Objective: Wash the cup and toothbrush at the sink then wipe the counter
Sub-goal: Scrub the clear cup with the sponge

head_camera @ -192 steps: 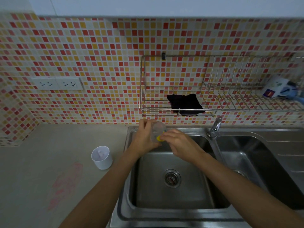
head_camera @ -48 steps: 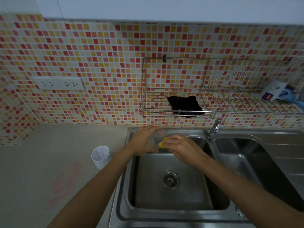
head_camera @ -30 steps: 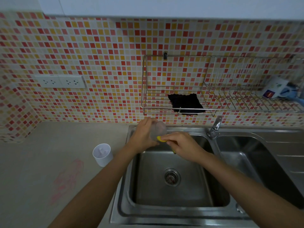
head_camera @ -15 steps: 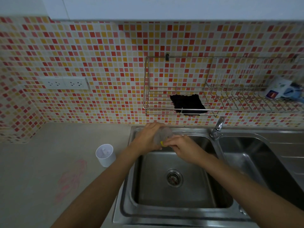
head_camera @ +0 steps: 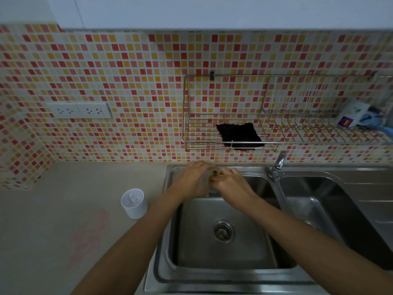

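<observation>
Head view: both hands meet over the back edge of the left basin of the sink (head_camera: pixel 223 271). The left hand (head_camera: pixel 192 180) is curled around a clear cup (head_camera: pixel 207 184), gripping it. The right hand (head_camera: pixel 230 185) is closed on a small yellow thing (head_camera: pixel 214 174), pressed at the cup's mouth; whether it is the toothbrush I cannot tell. A white cup (head_camera: pixel 134 203) stands upright on the bench (head_camera: pixel 53 220), just beside the sink's left rim, with a pink smear (head_camera: pixel 91 235) on the bench in front of it. A black cloth (head_camera: pixel 239 135) lies in the wire rack (head_camera: pixel 187 116) on the tiled wall above the tap (head_camera: pixel 277 166).
</observation>
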Tool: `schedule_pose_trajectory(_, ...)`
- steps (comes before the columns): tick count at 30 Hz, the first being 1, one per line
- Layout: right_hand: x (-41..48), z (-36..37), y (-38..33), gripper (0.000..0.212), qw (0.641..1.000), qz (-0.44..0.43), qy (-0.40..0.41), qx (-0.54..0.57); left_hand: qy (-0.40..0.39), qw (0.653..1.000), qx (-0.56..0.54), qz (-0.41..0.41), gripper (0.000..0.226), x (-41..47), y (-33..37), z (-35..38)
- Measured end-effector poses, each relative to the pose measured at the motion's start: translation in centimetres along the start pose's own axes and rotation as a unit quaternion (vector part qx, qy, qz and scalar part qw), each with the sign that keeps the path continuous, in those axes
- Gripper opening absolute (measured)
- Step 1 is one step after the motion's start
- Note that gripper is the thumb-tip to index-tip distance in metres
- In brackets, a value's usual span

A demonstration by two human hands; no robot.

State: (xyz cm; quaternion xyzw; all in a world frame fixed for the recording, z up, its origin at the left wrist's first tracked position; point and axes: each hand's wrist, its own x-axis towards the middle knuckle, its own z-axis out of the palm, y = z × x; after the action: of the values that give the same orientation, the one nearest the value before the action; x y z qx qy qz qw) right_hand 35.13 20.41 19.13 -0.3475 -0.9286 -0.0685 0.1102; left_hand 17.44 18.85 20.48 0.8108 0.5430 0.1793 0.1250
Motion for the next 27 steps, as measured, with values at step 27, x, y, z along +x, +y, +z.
schedule_pose_trajectory(27,-0.4,-1.7,0.0,0.03,0.987,-0.011,0.122,0.108,0.108,0.986,-0.123,-0.018,0.088,0.4,-0.8,-0.8)
